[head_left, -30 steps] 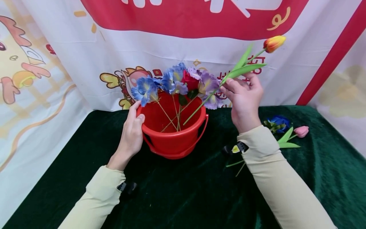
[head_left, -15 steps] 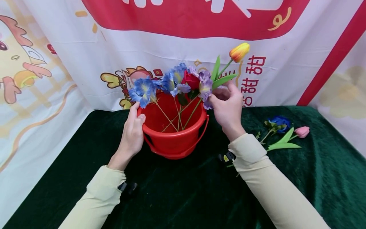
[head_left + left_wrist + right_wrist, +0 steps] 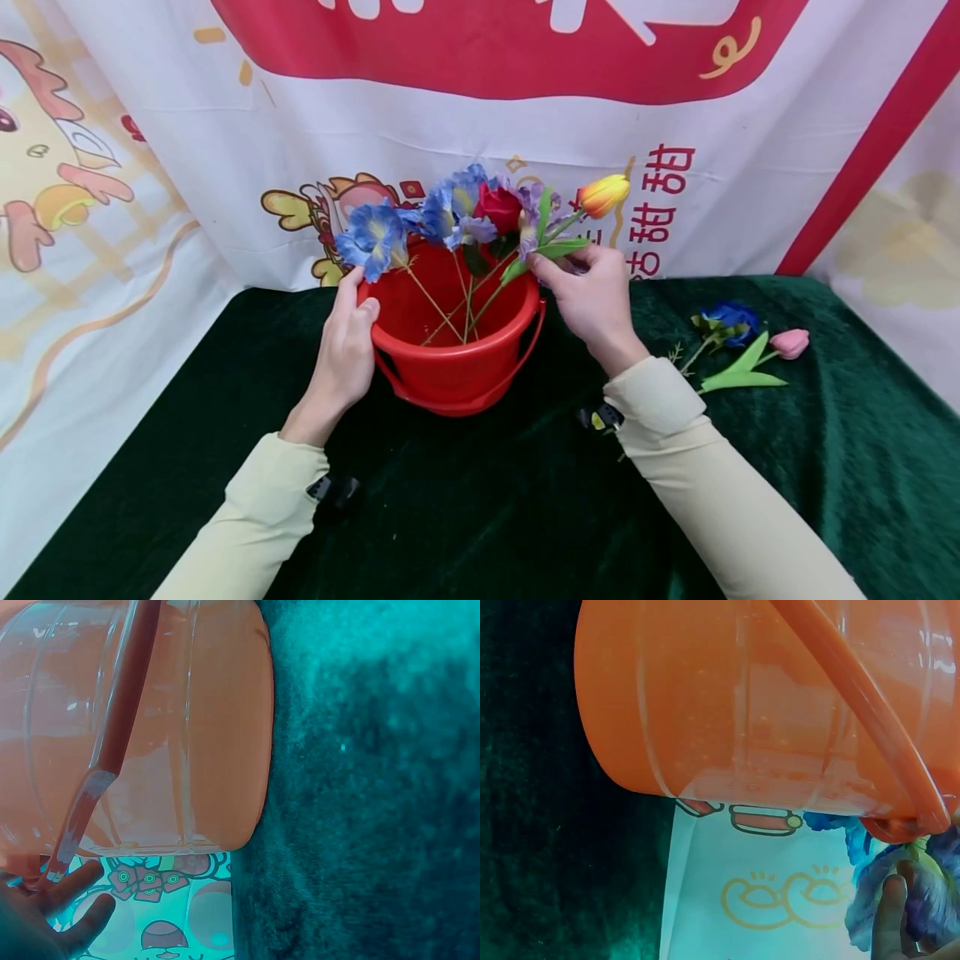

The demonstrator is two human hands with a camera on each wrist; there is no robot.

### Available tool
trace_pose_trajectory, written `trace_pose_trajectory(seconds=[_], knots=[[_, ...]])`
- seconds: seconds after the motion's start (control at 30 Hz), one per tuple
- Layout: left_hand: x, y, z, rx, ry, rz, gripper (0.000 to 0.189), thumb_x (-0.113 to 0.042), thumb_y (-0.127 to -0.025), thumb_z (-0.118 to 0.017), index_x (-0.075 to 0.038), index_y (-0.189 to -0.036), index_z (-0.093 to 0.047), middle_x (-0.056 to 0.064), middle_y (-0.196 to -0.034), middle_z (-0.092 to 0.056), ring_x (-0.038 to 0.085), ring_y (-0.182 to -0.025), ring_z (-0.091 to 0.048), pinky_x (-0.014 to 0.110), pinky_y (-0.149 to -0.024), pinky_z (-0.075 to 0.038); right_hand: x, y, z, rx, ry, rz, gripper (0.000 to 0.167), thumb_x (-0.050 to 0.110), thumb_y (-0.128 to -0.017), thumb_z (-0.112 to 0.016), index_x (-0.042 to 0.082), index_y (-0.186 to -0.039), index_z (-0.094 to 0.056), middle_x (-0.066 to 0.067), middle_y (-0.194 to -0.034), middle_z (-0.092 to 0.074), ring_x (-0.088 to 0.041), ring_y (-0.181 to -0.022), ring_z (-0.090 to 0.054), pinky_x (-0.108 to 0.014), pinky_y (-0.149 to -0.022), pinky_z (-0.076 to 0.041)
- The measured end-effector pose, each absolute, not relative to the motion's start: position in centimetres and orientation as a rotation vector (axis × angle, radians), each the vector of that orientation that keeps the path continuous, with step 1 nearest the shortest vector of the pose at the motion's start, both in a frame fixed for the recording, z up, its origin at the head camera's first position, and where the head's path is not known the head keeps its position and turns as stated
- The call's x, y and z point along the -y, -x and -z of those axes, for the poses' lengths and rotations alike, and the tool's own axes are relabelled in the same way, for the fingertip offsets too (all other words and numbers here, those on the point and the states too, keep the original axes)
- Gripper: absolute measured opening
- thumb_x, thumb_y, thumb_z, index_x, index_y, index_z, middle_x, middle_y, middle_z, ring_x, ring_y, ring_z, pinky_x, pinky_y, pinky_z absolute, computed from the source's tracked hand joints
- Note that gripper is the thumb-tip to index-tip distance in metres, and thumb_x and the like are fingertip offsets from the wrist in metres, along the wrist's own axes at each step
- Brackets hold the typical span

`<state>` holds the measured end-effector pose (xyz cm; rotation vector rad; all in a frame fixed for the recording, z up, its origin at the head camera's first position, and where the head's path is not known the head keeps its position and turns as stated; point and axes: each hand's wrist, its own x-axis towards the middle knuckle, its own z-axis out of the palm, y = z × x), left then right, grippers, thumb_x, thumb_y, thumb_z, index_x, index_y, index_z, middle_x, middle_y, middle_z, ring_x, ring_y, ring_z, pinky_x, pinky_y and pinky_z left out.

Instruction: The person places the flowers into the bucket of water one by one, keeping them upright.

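A red bucket (image 3: pixel 450 375) stands on the cloth with several artificial flowers leaning in it: blue irises (image 3: pixel 372 237), a red rose (image 3: pixel 498 208) and a purple iris (image 3: pixel 934 892). At its left rim my left hand (image 3: pixel 341 358) holds on, thumb and fingers at the edge. My right hand (image 3: pixel 596 304) is at the right rim and pinches a yellow-orange tulip (image 3: pixel 604 196) by its leaves and stem. The tulip's stem slants down left into the bucket, and its bloom tilts out to the right. The purple iris is partly hidden behind the tulip leaves and right fingers.
To the right, a blue flower (image 3: pixel 729 323) and a pink tulip (image 3: pixel 790 344) lie on the dark green cloth (image 3: pixel 465 508); the right sleeve covers part of their stems. The bucket's handle (image 3: pixel 534 337) hangs down. A printed white backdrop (image 3: pixel 750 192) rises behind the table.
My right hand has moved left and down with the tulip, whose stem now sits deeper in the bucket and whose bloom is lower. My left hand has stayed at the rim.
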<state>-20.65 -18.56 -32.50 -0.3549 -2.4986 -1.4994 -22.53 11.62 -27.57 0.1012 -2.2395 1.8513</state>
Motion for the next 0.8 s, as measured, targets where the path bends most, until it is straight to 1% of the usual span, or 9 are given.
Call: trace_pose_trajectory(seconds=[0.07,0.13,0.27,0.37,0.47,0.67,0.8], knots=[[18.6,20.6,32.5,2.5,0.355,1.508,0.065,-0.037,-0.111,-0.025,-0.014,-0.171,-0.011,0.008,-0.175,-0.025,0.031,-0.157,-0.034,0.062,-0.128,-0.03,-11.8,22.5,27.6,2.255,-0.1,-1.842,0.038,0.029,-0.098,-0.076,0.009,-0.13,-0.075,-0.008,-0.127,-0.077,-0.013,-0.109,-0.074,-0.027,-0.094,-0.062],[18.6,20.6,32.5,2.502,0.354,1.516,0.065,-0.037,-0.111,-0.026,-0.015,-0.171,-0.011,0.007,-0.175,-0.026,0.031,-0.157,-0.035,0.062,-0.128,-0.031,-12.0,22.3,27.5,2.256,-0.099,-1.825,0.039,0.032,-0.096,-0.078,0.01,-0.128,-0.076,-0.007,-0.124,-0.077,-0.014,-0.106,-0.071,-0.026,-0.092,-0.061],[18.6,20.5,32.5,2.506,0.347,1.511,0.065,-0.037,-0.111,-0.026,-0.015,-0.171,-0.011,0.008,-0.174,-0.026,0.031,-0.156,-0.035,0.062,-0.127,-0.032,-13.2,21.9,27.4,2.253,-0.115,-1.825,0.043,0.037,-0.094,-0.08,0.013,-0.129,-0.074,-0.005,-0.126,-0.073,-0.017,-0.108,-0.065,-0.025,-0.087,-0.057],[18.6,20.5,32.5,2.505,0.344,1.506,0.065,-0.037,-0.111,-0.026,-0.015,-0.171,-0.012,0.007,-0.175,-0.025,0.031,-0.157,-0.034,0.062,-0.128,-0.032,-14.6,21.4,27.5,2.24,-0.13,-1.866,0.048,0.038,-0.095,-0.08,0.016,-0.136,-0.071,-0.003,-0.134,-0.072,-0.016,-0.115,-0.066,-0.022,-0.091,-0.059],[18.6,20.5,32.5,2.505,0.345,1.504,0.065,-0.037,-0.111,-0.026,-0.015,-0.171,-0.011,0.007,-0.175,-0.025,0.031,-0.158,-0.033,0.063,-0.128,-0.031,-16.2,20.8,27.7,2.202,-0.131,-1.899,0.05,0.037,-0.094,-0.081,0.016,-0.138,-0.069,-0.001,-0.136,-0.072,-0.013,-0.117,-0.069,-0.022,-0.089,-0.06],[18.5,20.5,32.5,2.499,0.34,1.498,0.066,-0.038,-0.111,-0.026,-0.014,-0.171,-0.012,0.007,-0.176,-0.023,0.031,-0.159,-0.031,0.063,-0.129,-0.029,-20.2,19.8,28.8,2.125,-0.113,-1.929,0.047,0.033,-0.095,-0.08,0.015,-0.137,-0.069,0.006,-0.125,-0.076,-0.01,-0.11,-0.072,-0.02,-0.082,-0.06],[18.3,20.6,32.6,2.478,0.334,1.523,0.065,-0.037,-0.111,-0.026,-0.014,-0.171,-0.012,0.005,-0.176,-0.022,0.028,-0.16,-0.028,0.061,-0.13,-0.028,-23.1,19.1,29.6,2.055,-0.031,-1.998,0.044,0.031,-0.094,-0.08,0.014,-0.134,-0.071,0.011,-0.118,-0.078,-0.007,-0.1,-0.074,-0.019,-0.078,-0.061]])
